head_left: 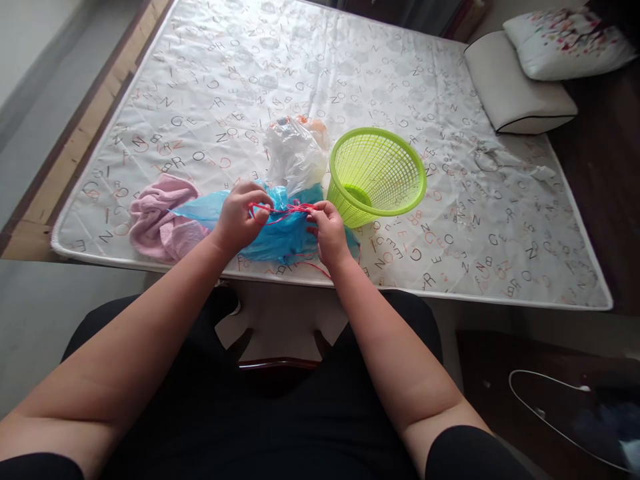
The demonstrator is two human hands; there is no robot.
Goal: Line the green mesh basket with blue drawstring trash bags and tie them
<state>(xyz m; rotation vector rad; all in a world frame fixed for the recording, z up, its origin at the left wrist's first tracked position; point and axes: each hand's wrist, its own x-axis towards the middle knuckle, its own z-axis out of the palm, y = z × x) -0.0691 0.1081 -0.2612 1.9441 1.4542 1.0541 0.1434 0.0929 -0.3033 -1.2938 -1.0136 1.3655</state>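
Note:
Between my two hands a thin red string (pixel 287 212) is stretched, with loops bunched near the right fingers. My left hand (pixel 243 215) pinches one part of it, and my right hand (pixel 327 230) pinches the bunched part. Beneath the hands lies a crumpled blue plastic bag (pixel 273 243); a loose end of string trails over the mattress edge by my right wrist. Just behind sits a crumpled clear plastic bag (pixel 295 153) with some orange print. A pink towel (pixel 167 217) lies heaped left of my left hand.
A green mesh basket (pixel 377 170) stands tilted right of the bags. All this rests on a letter-printed mattress (pixel 210 93). At the far right are a white cushion (pixel 520 83) and a flowered pillow (pixel 565 43). A white cable (pixel 530 407) lies lower right.

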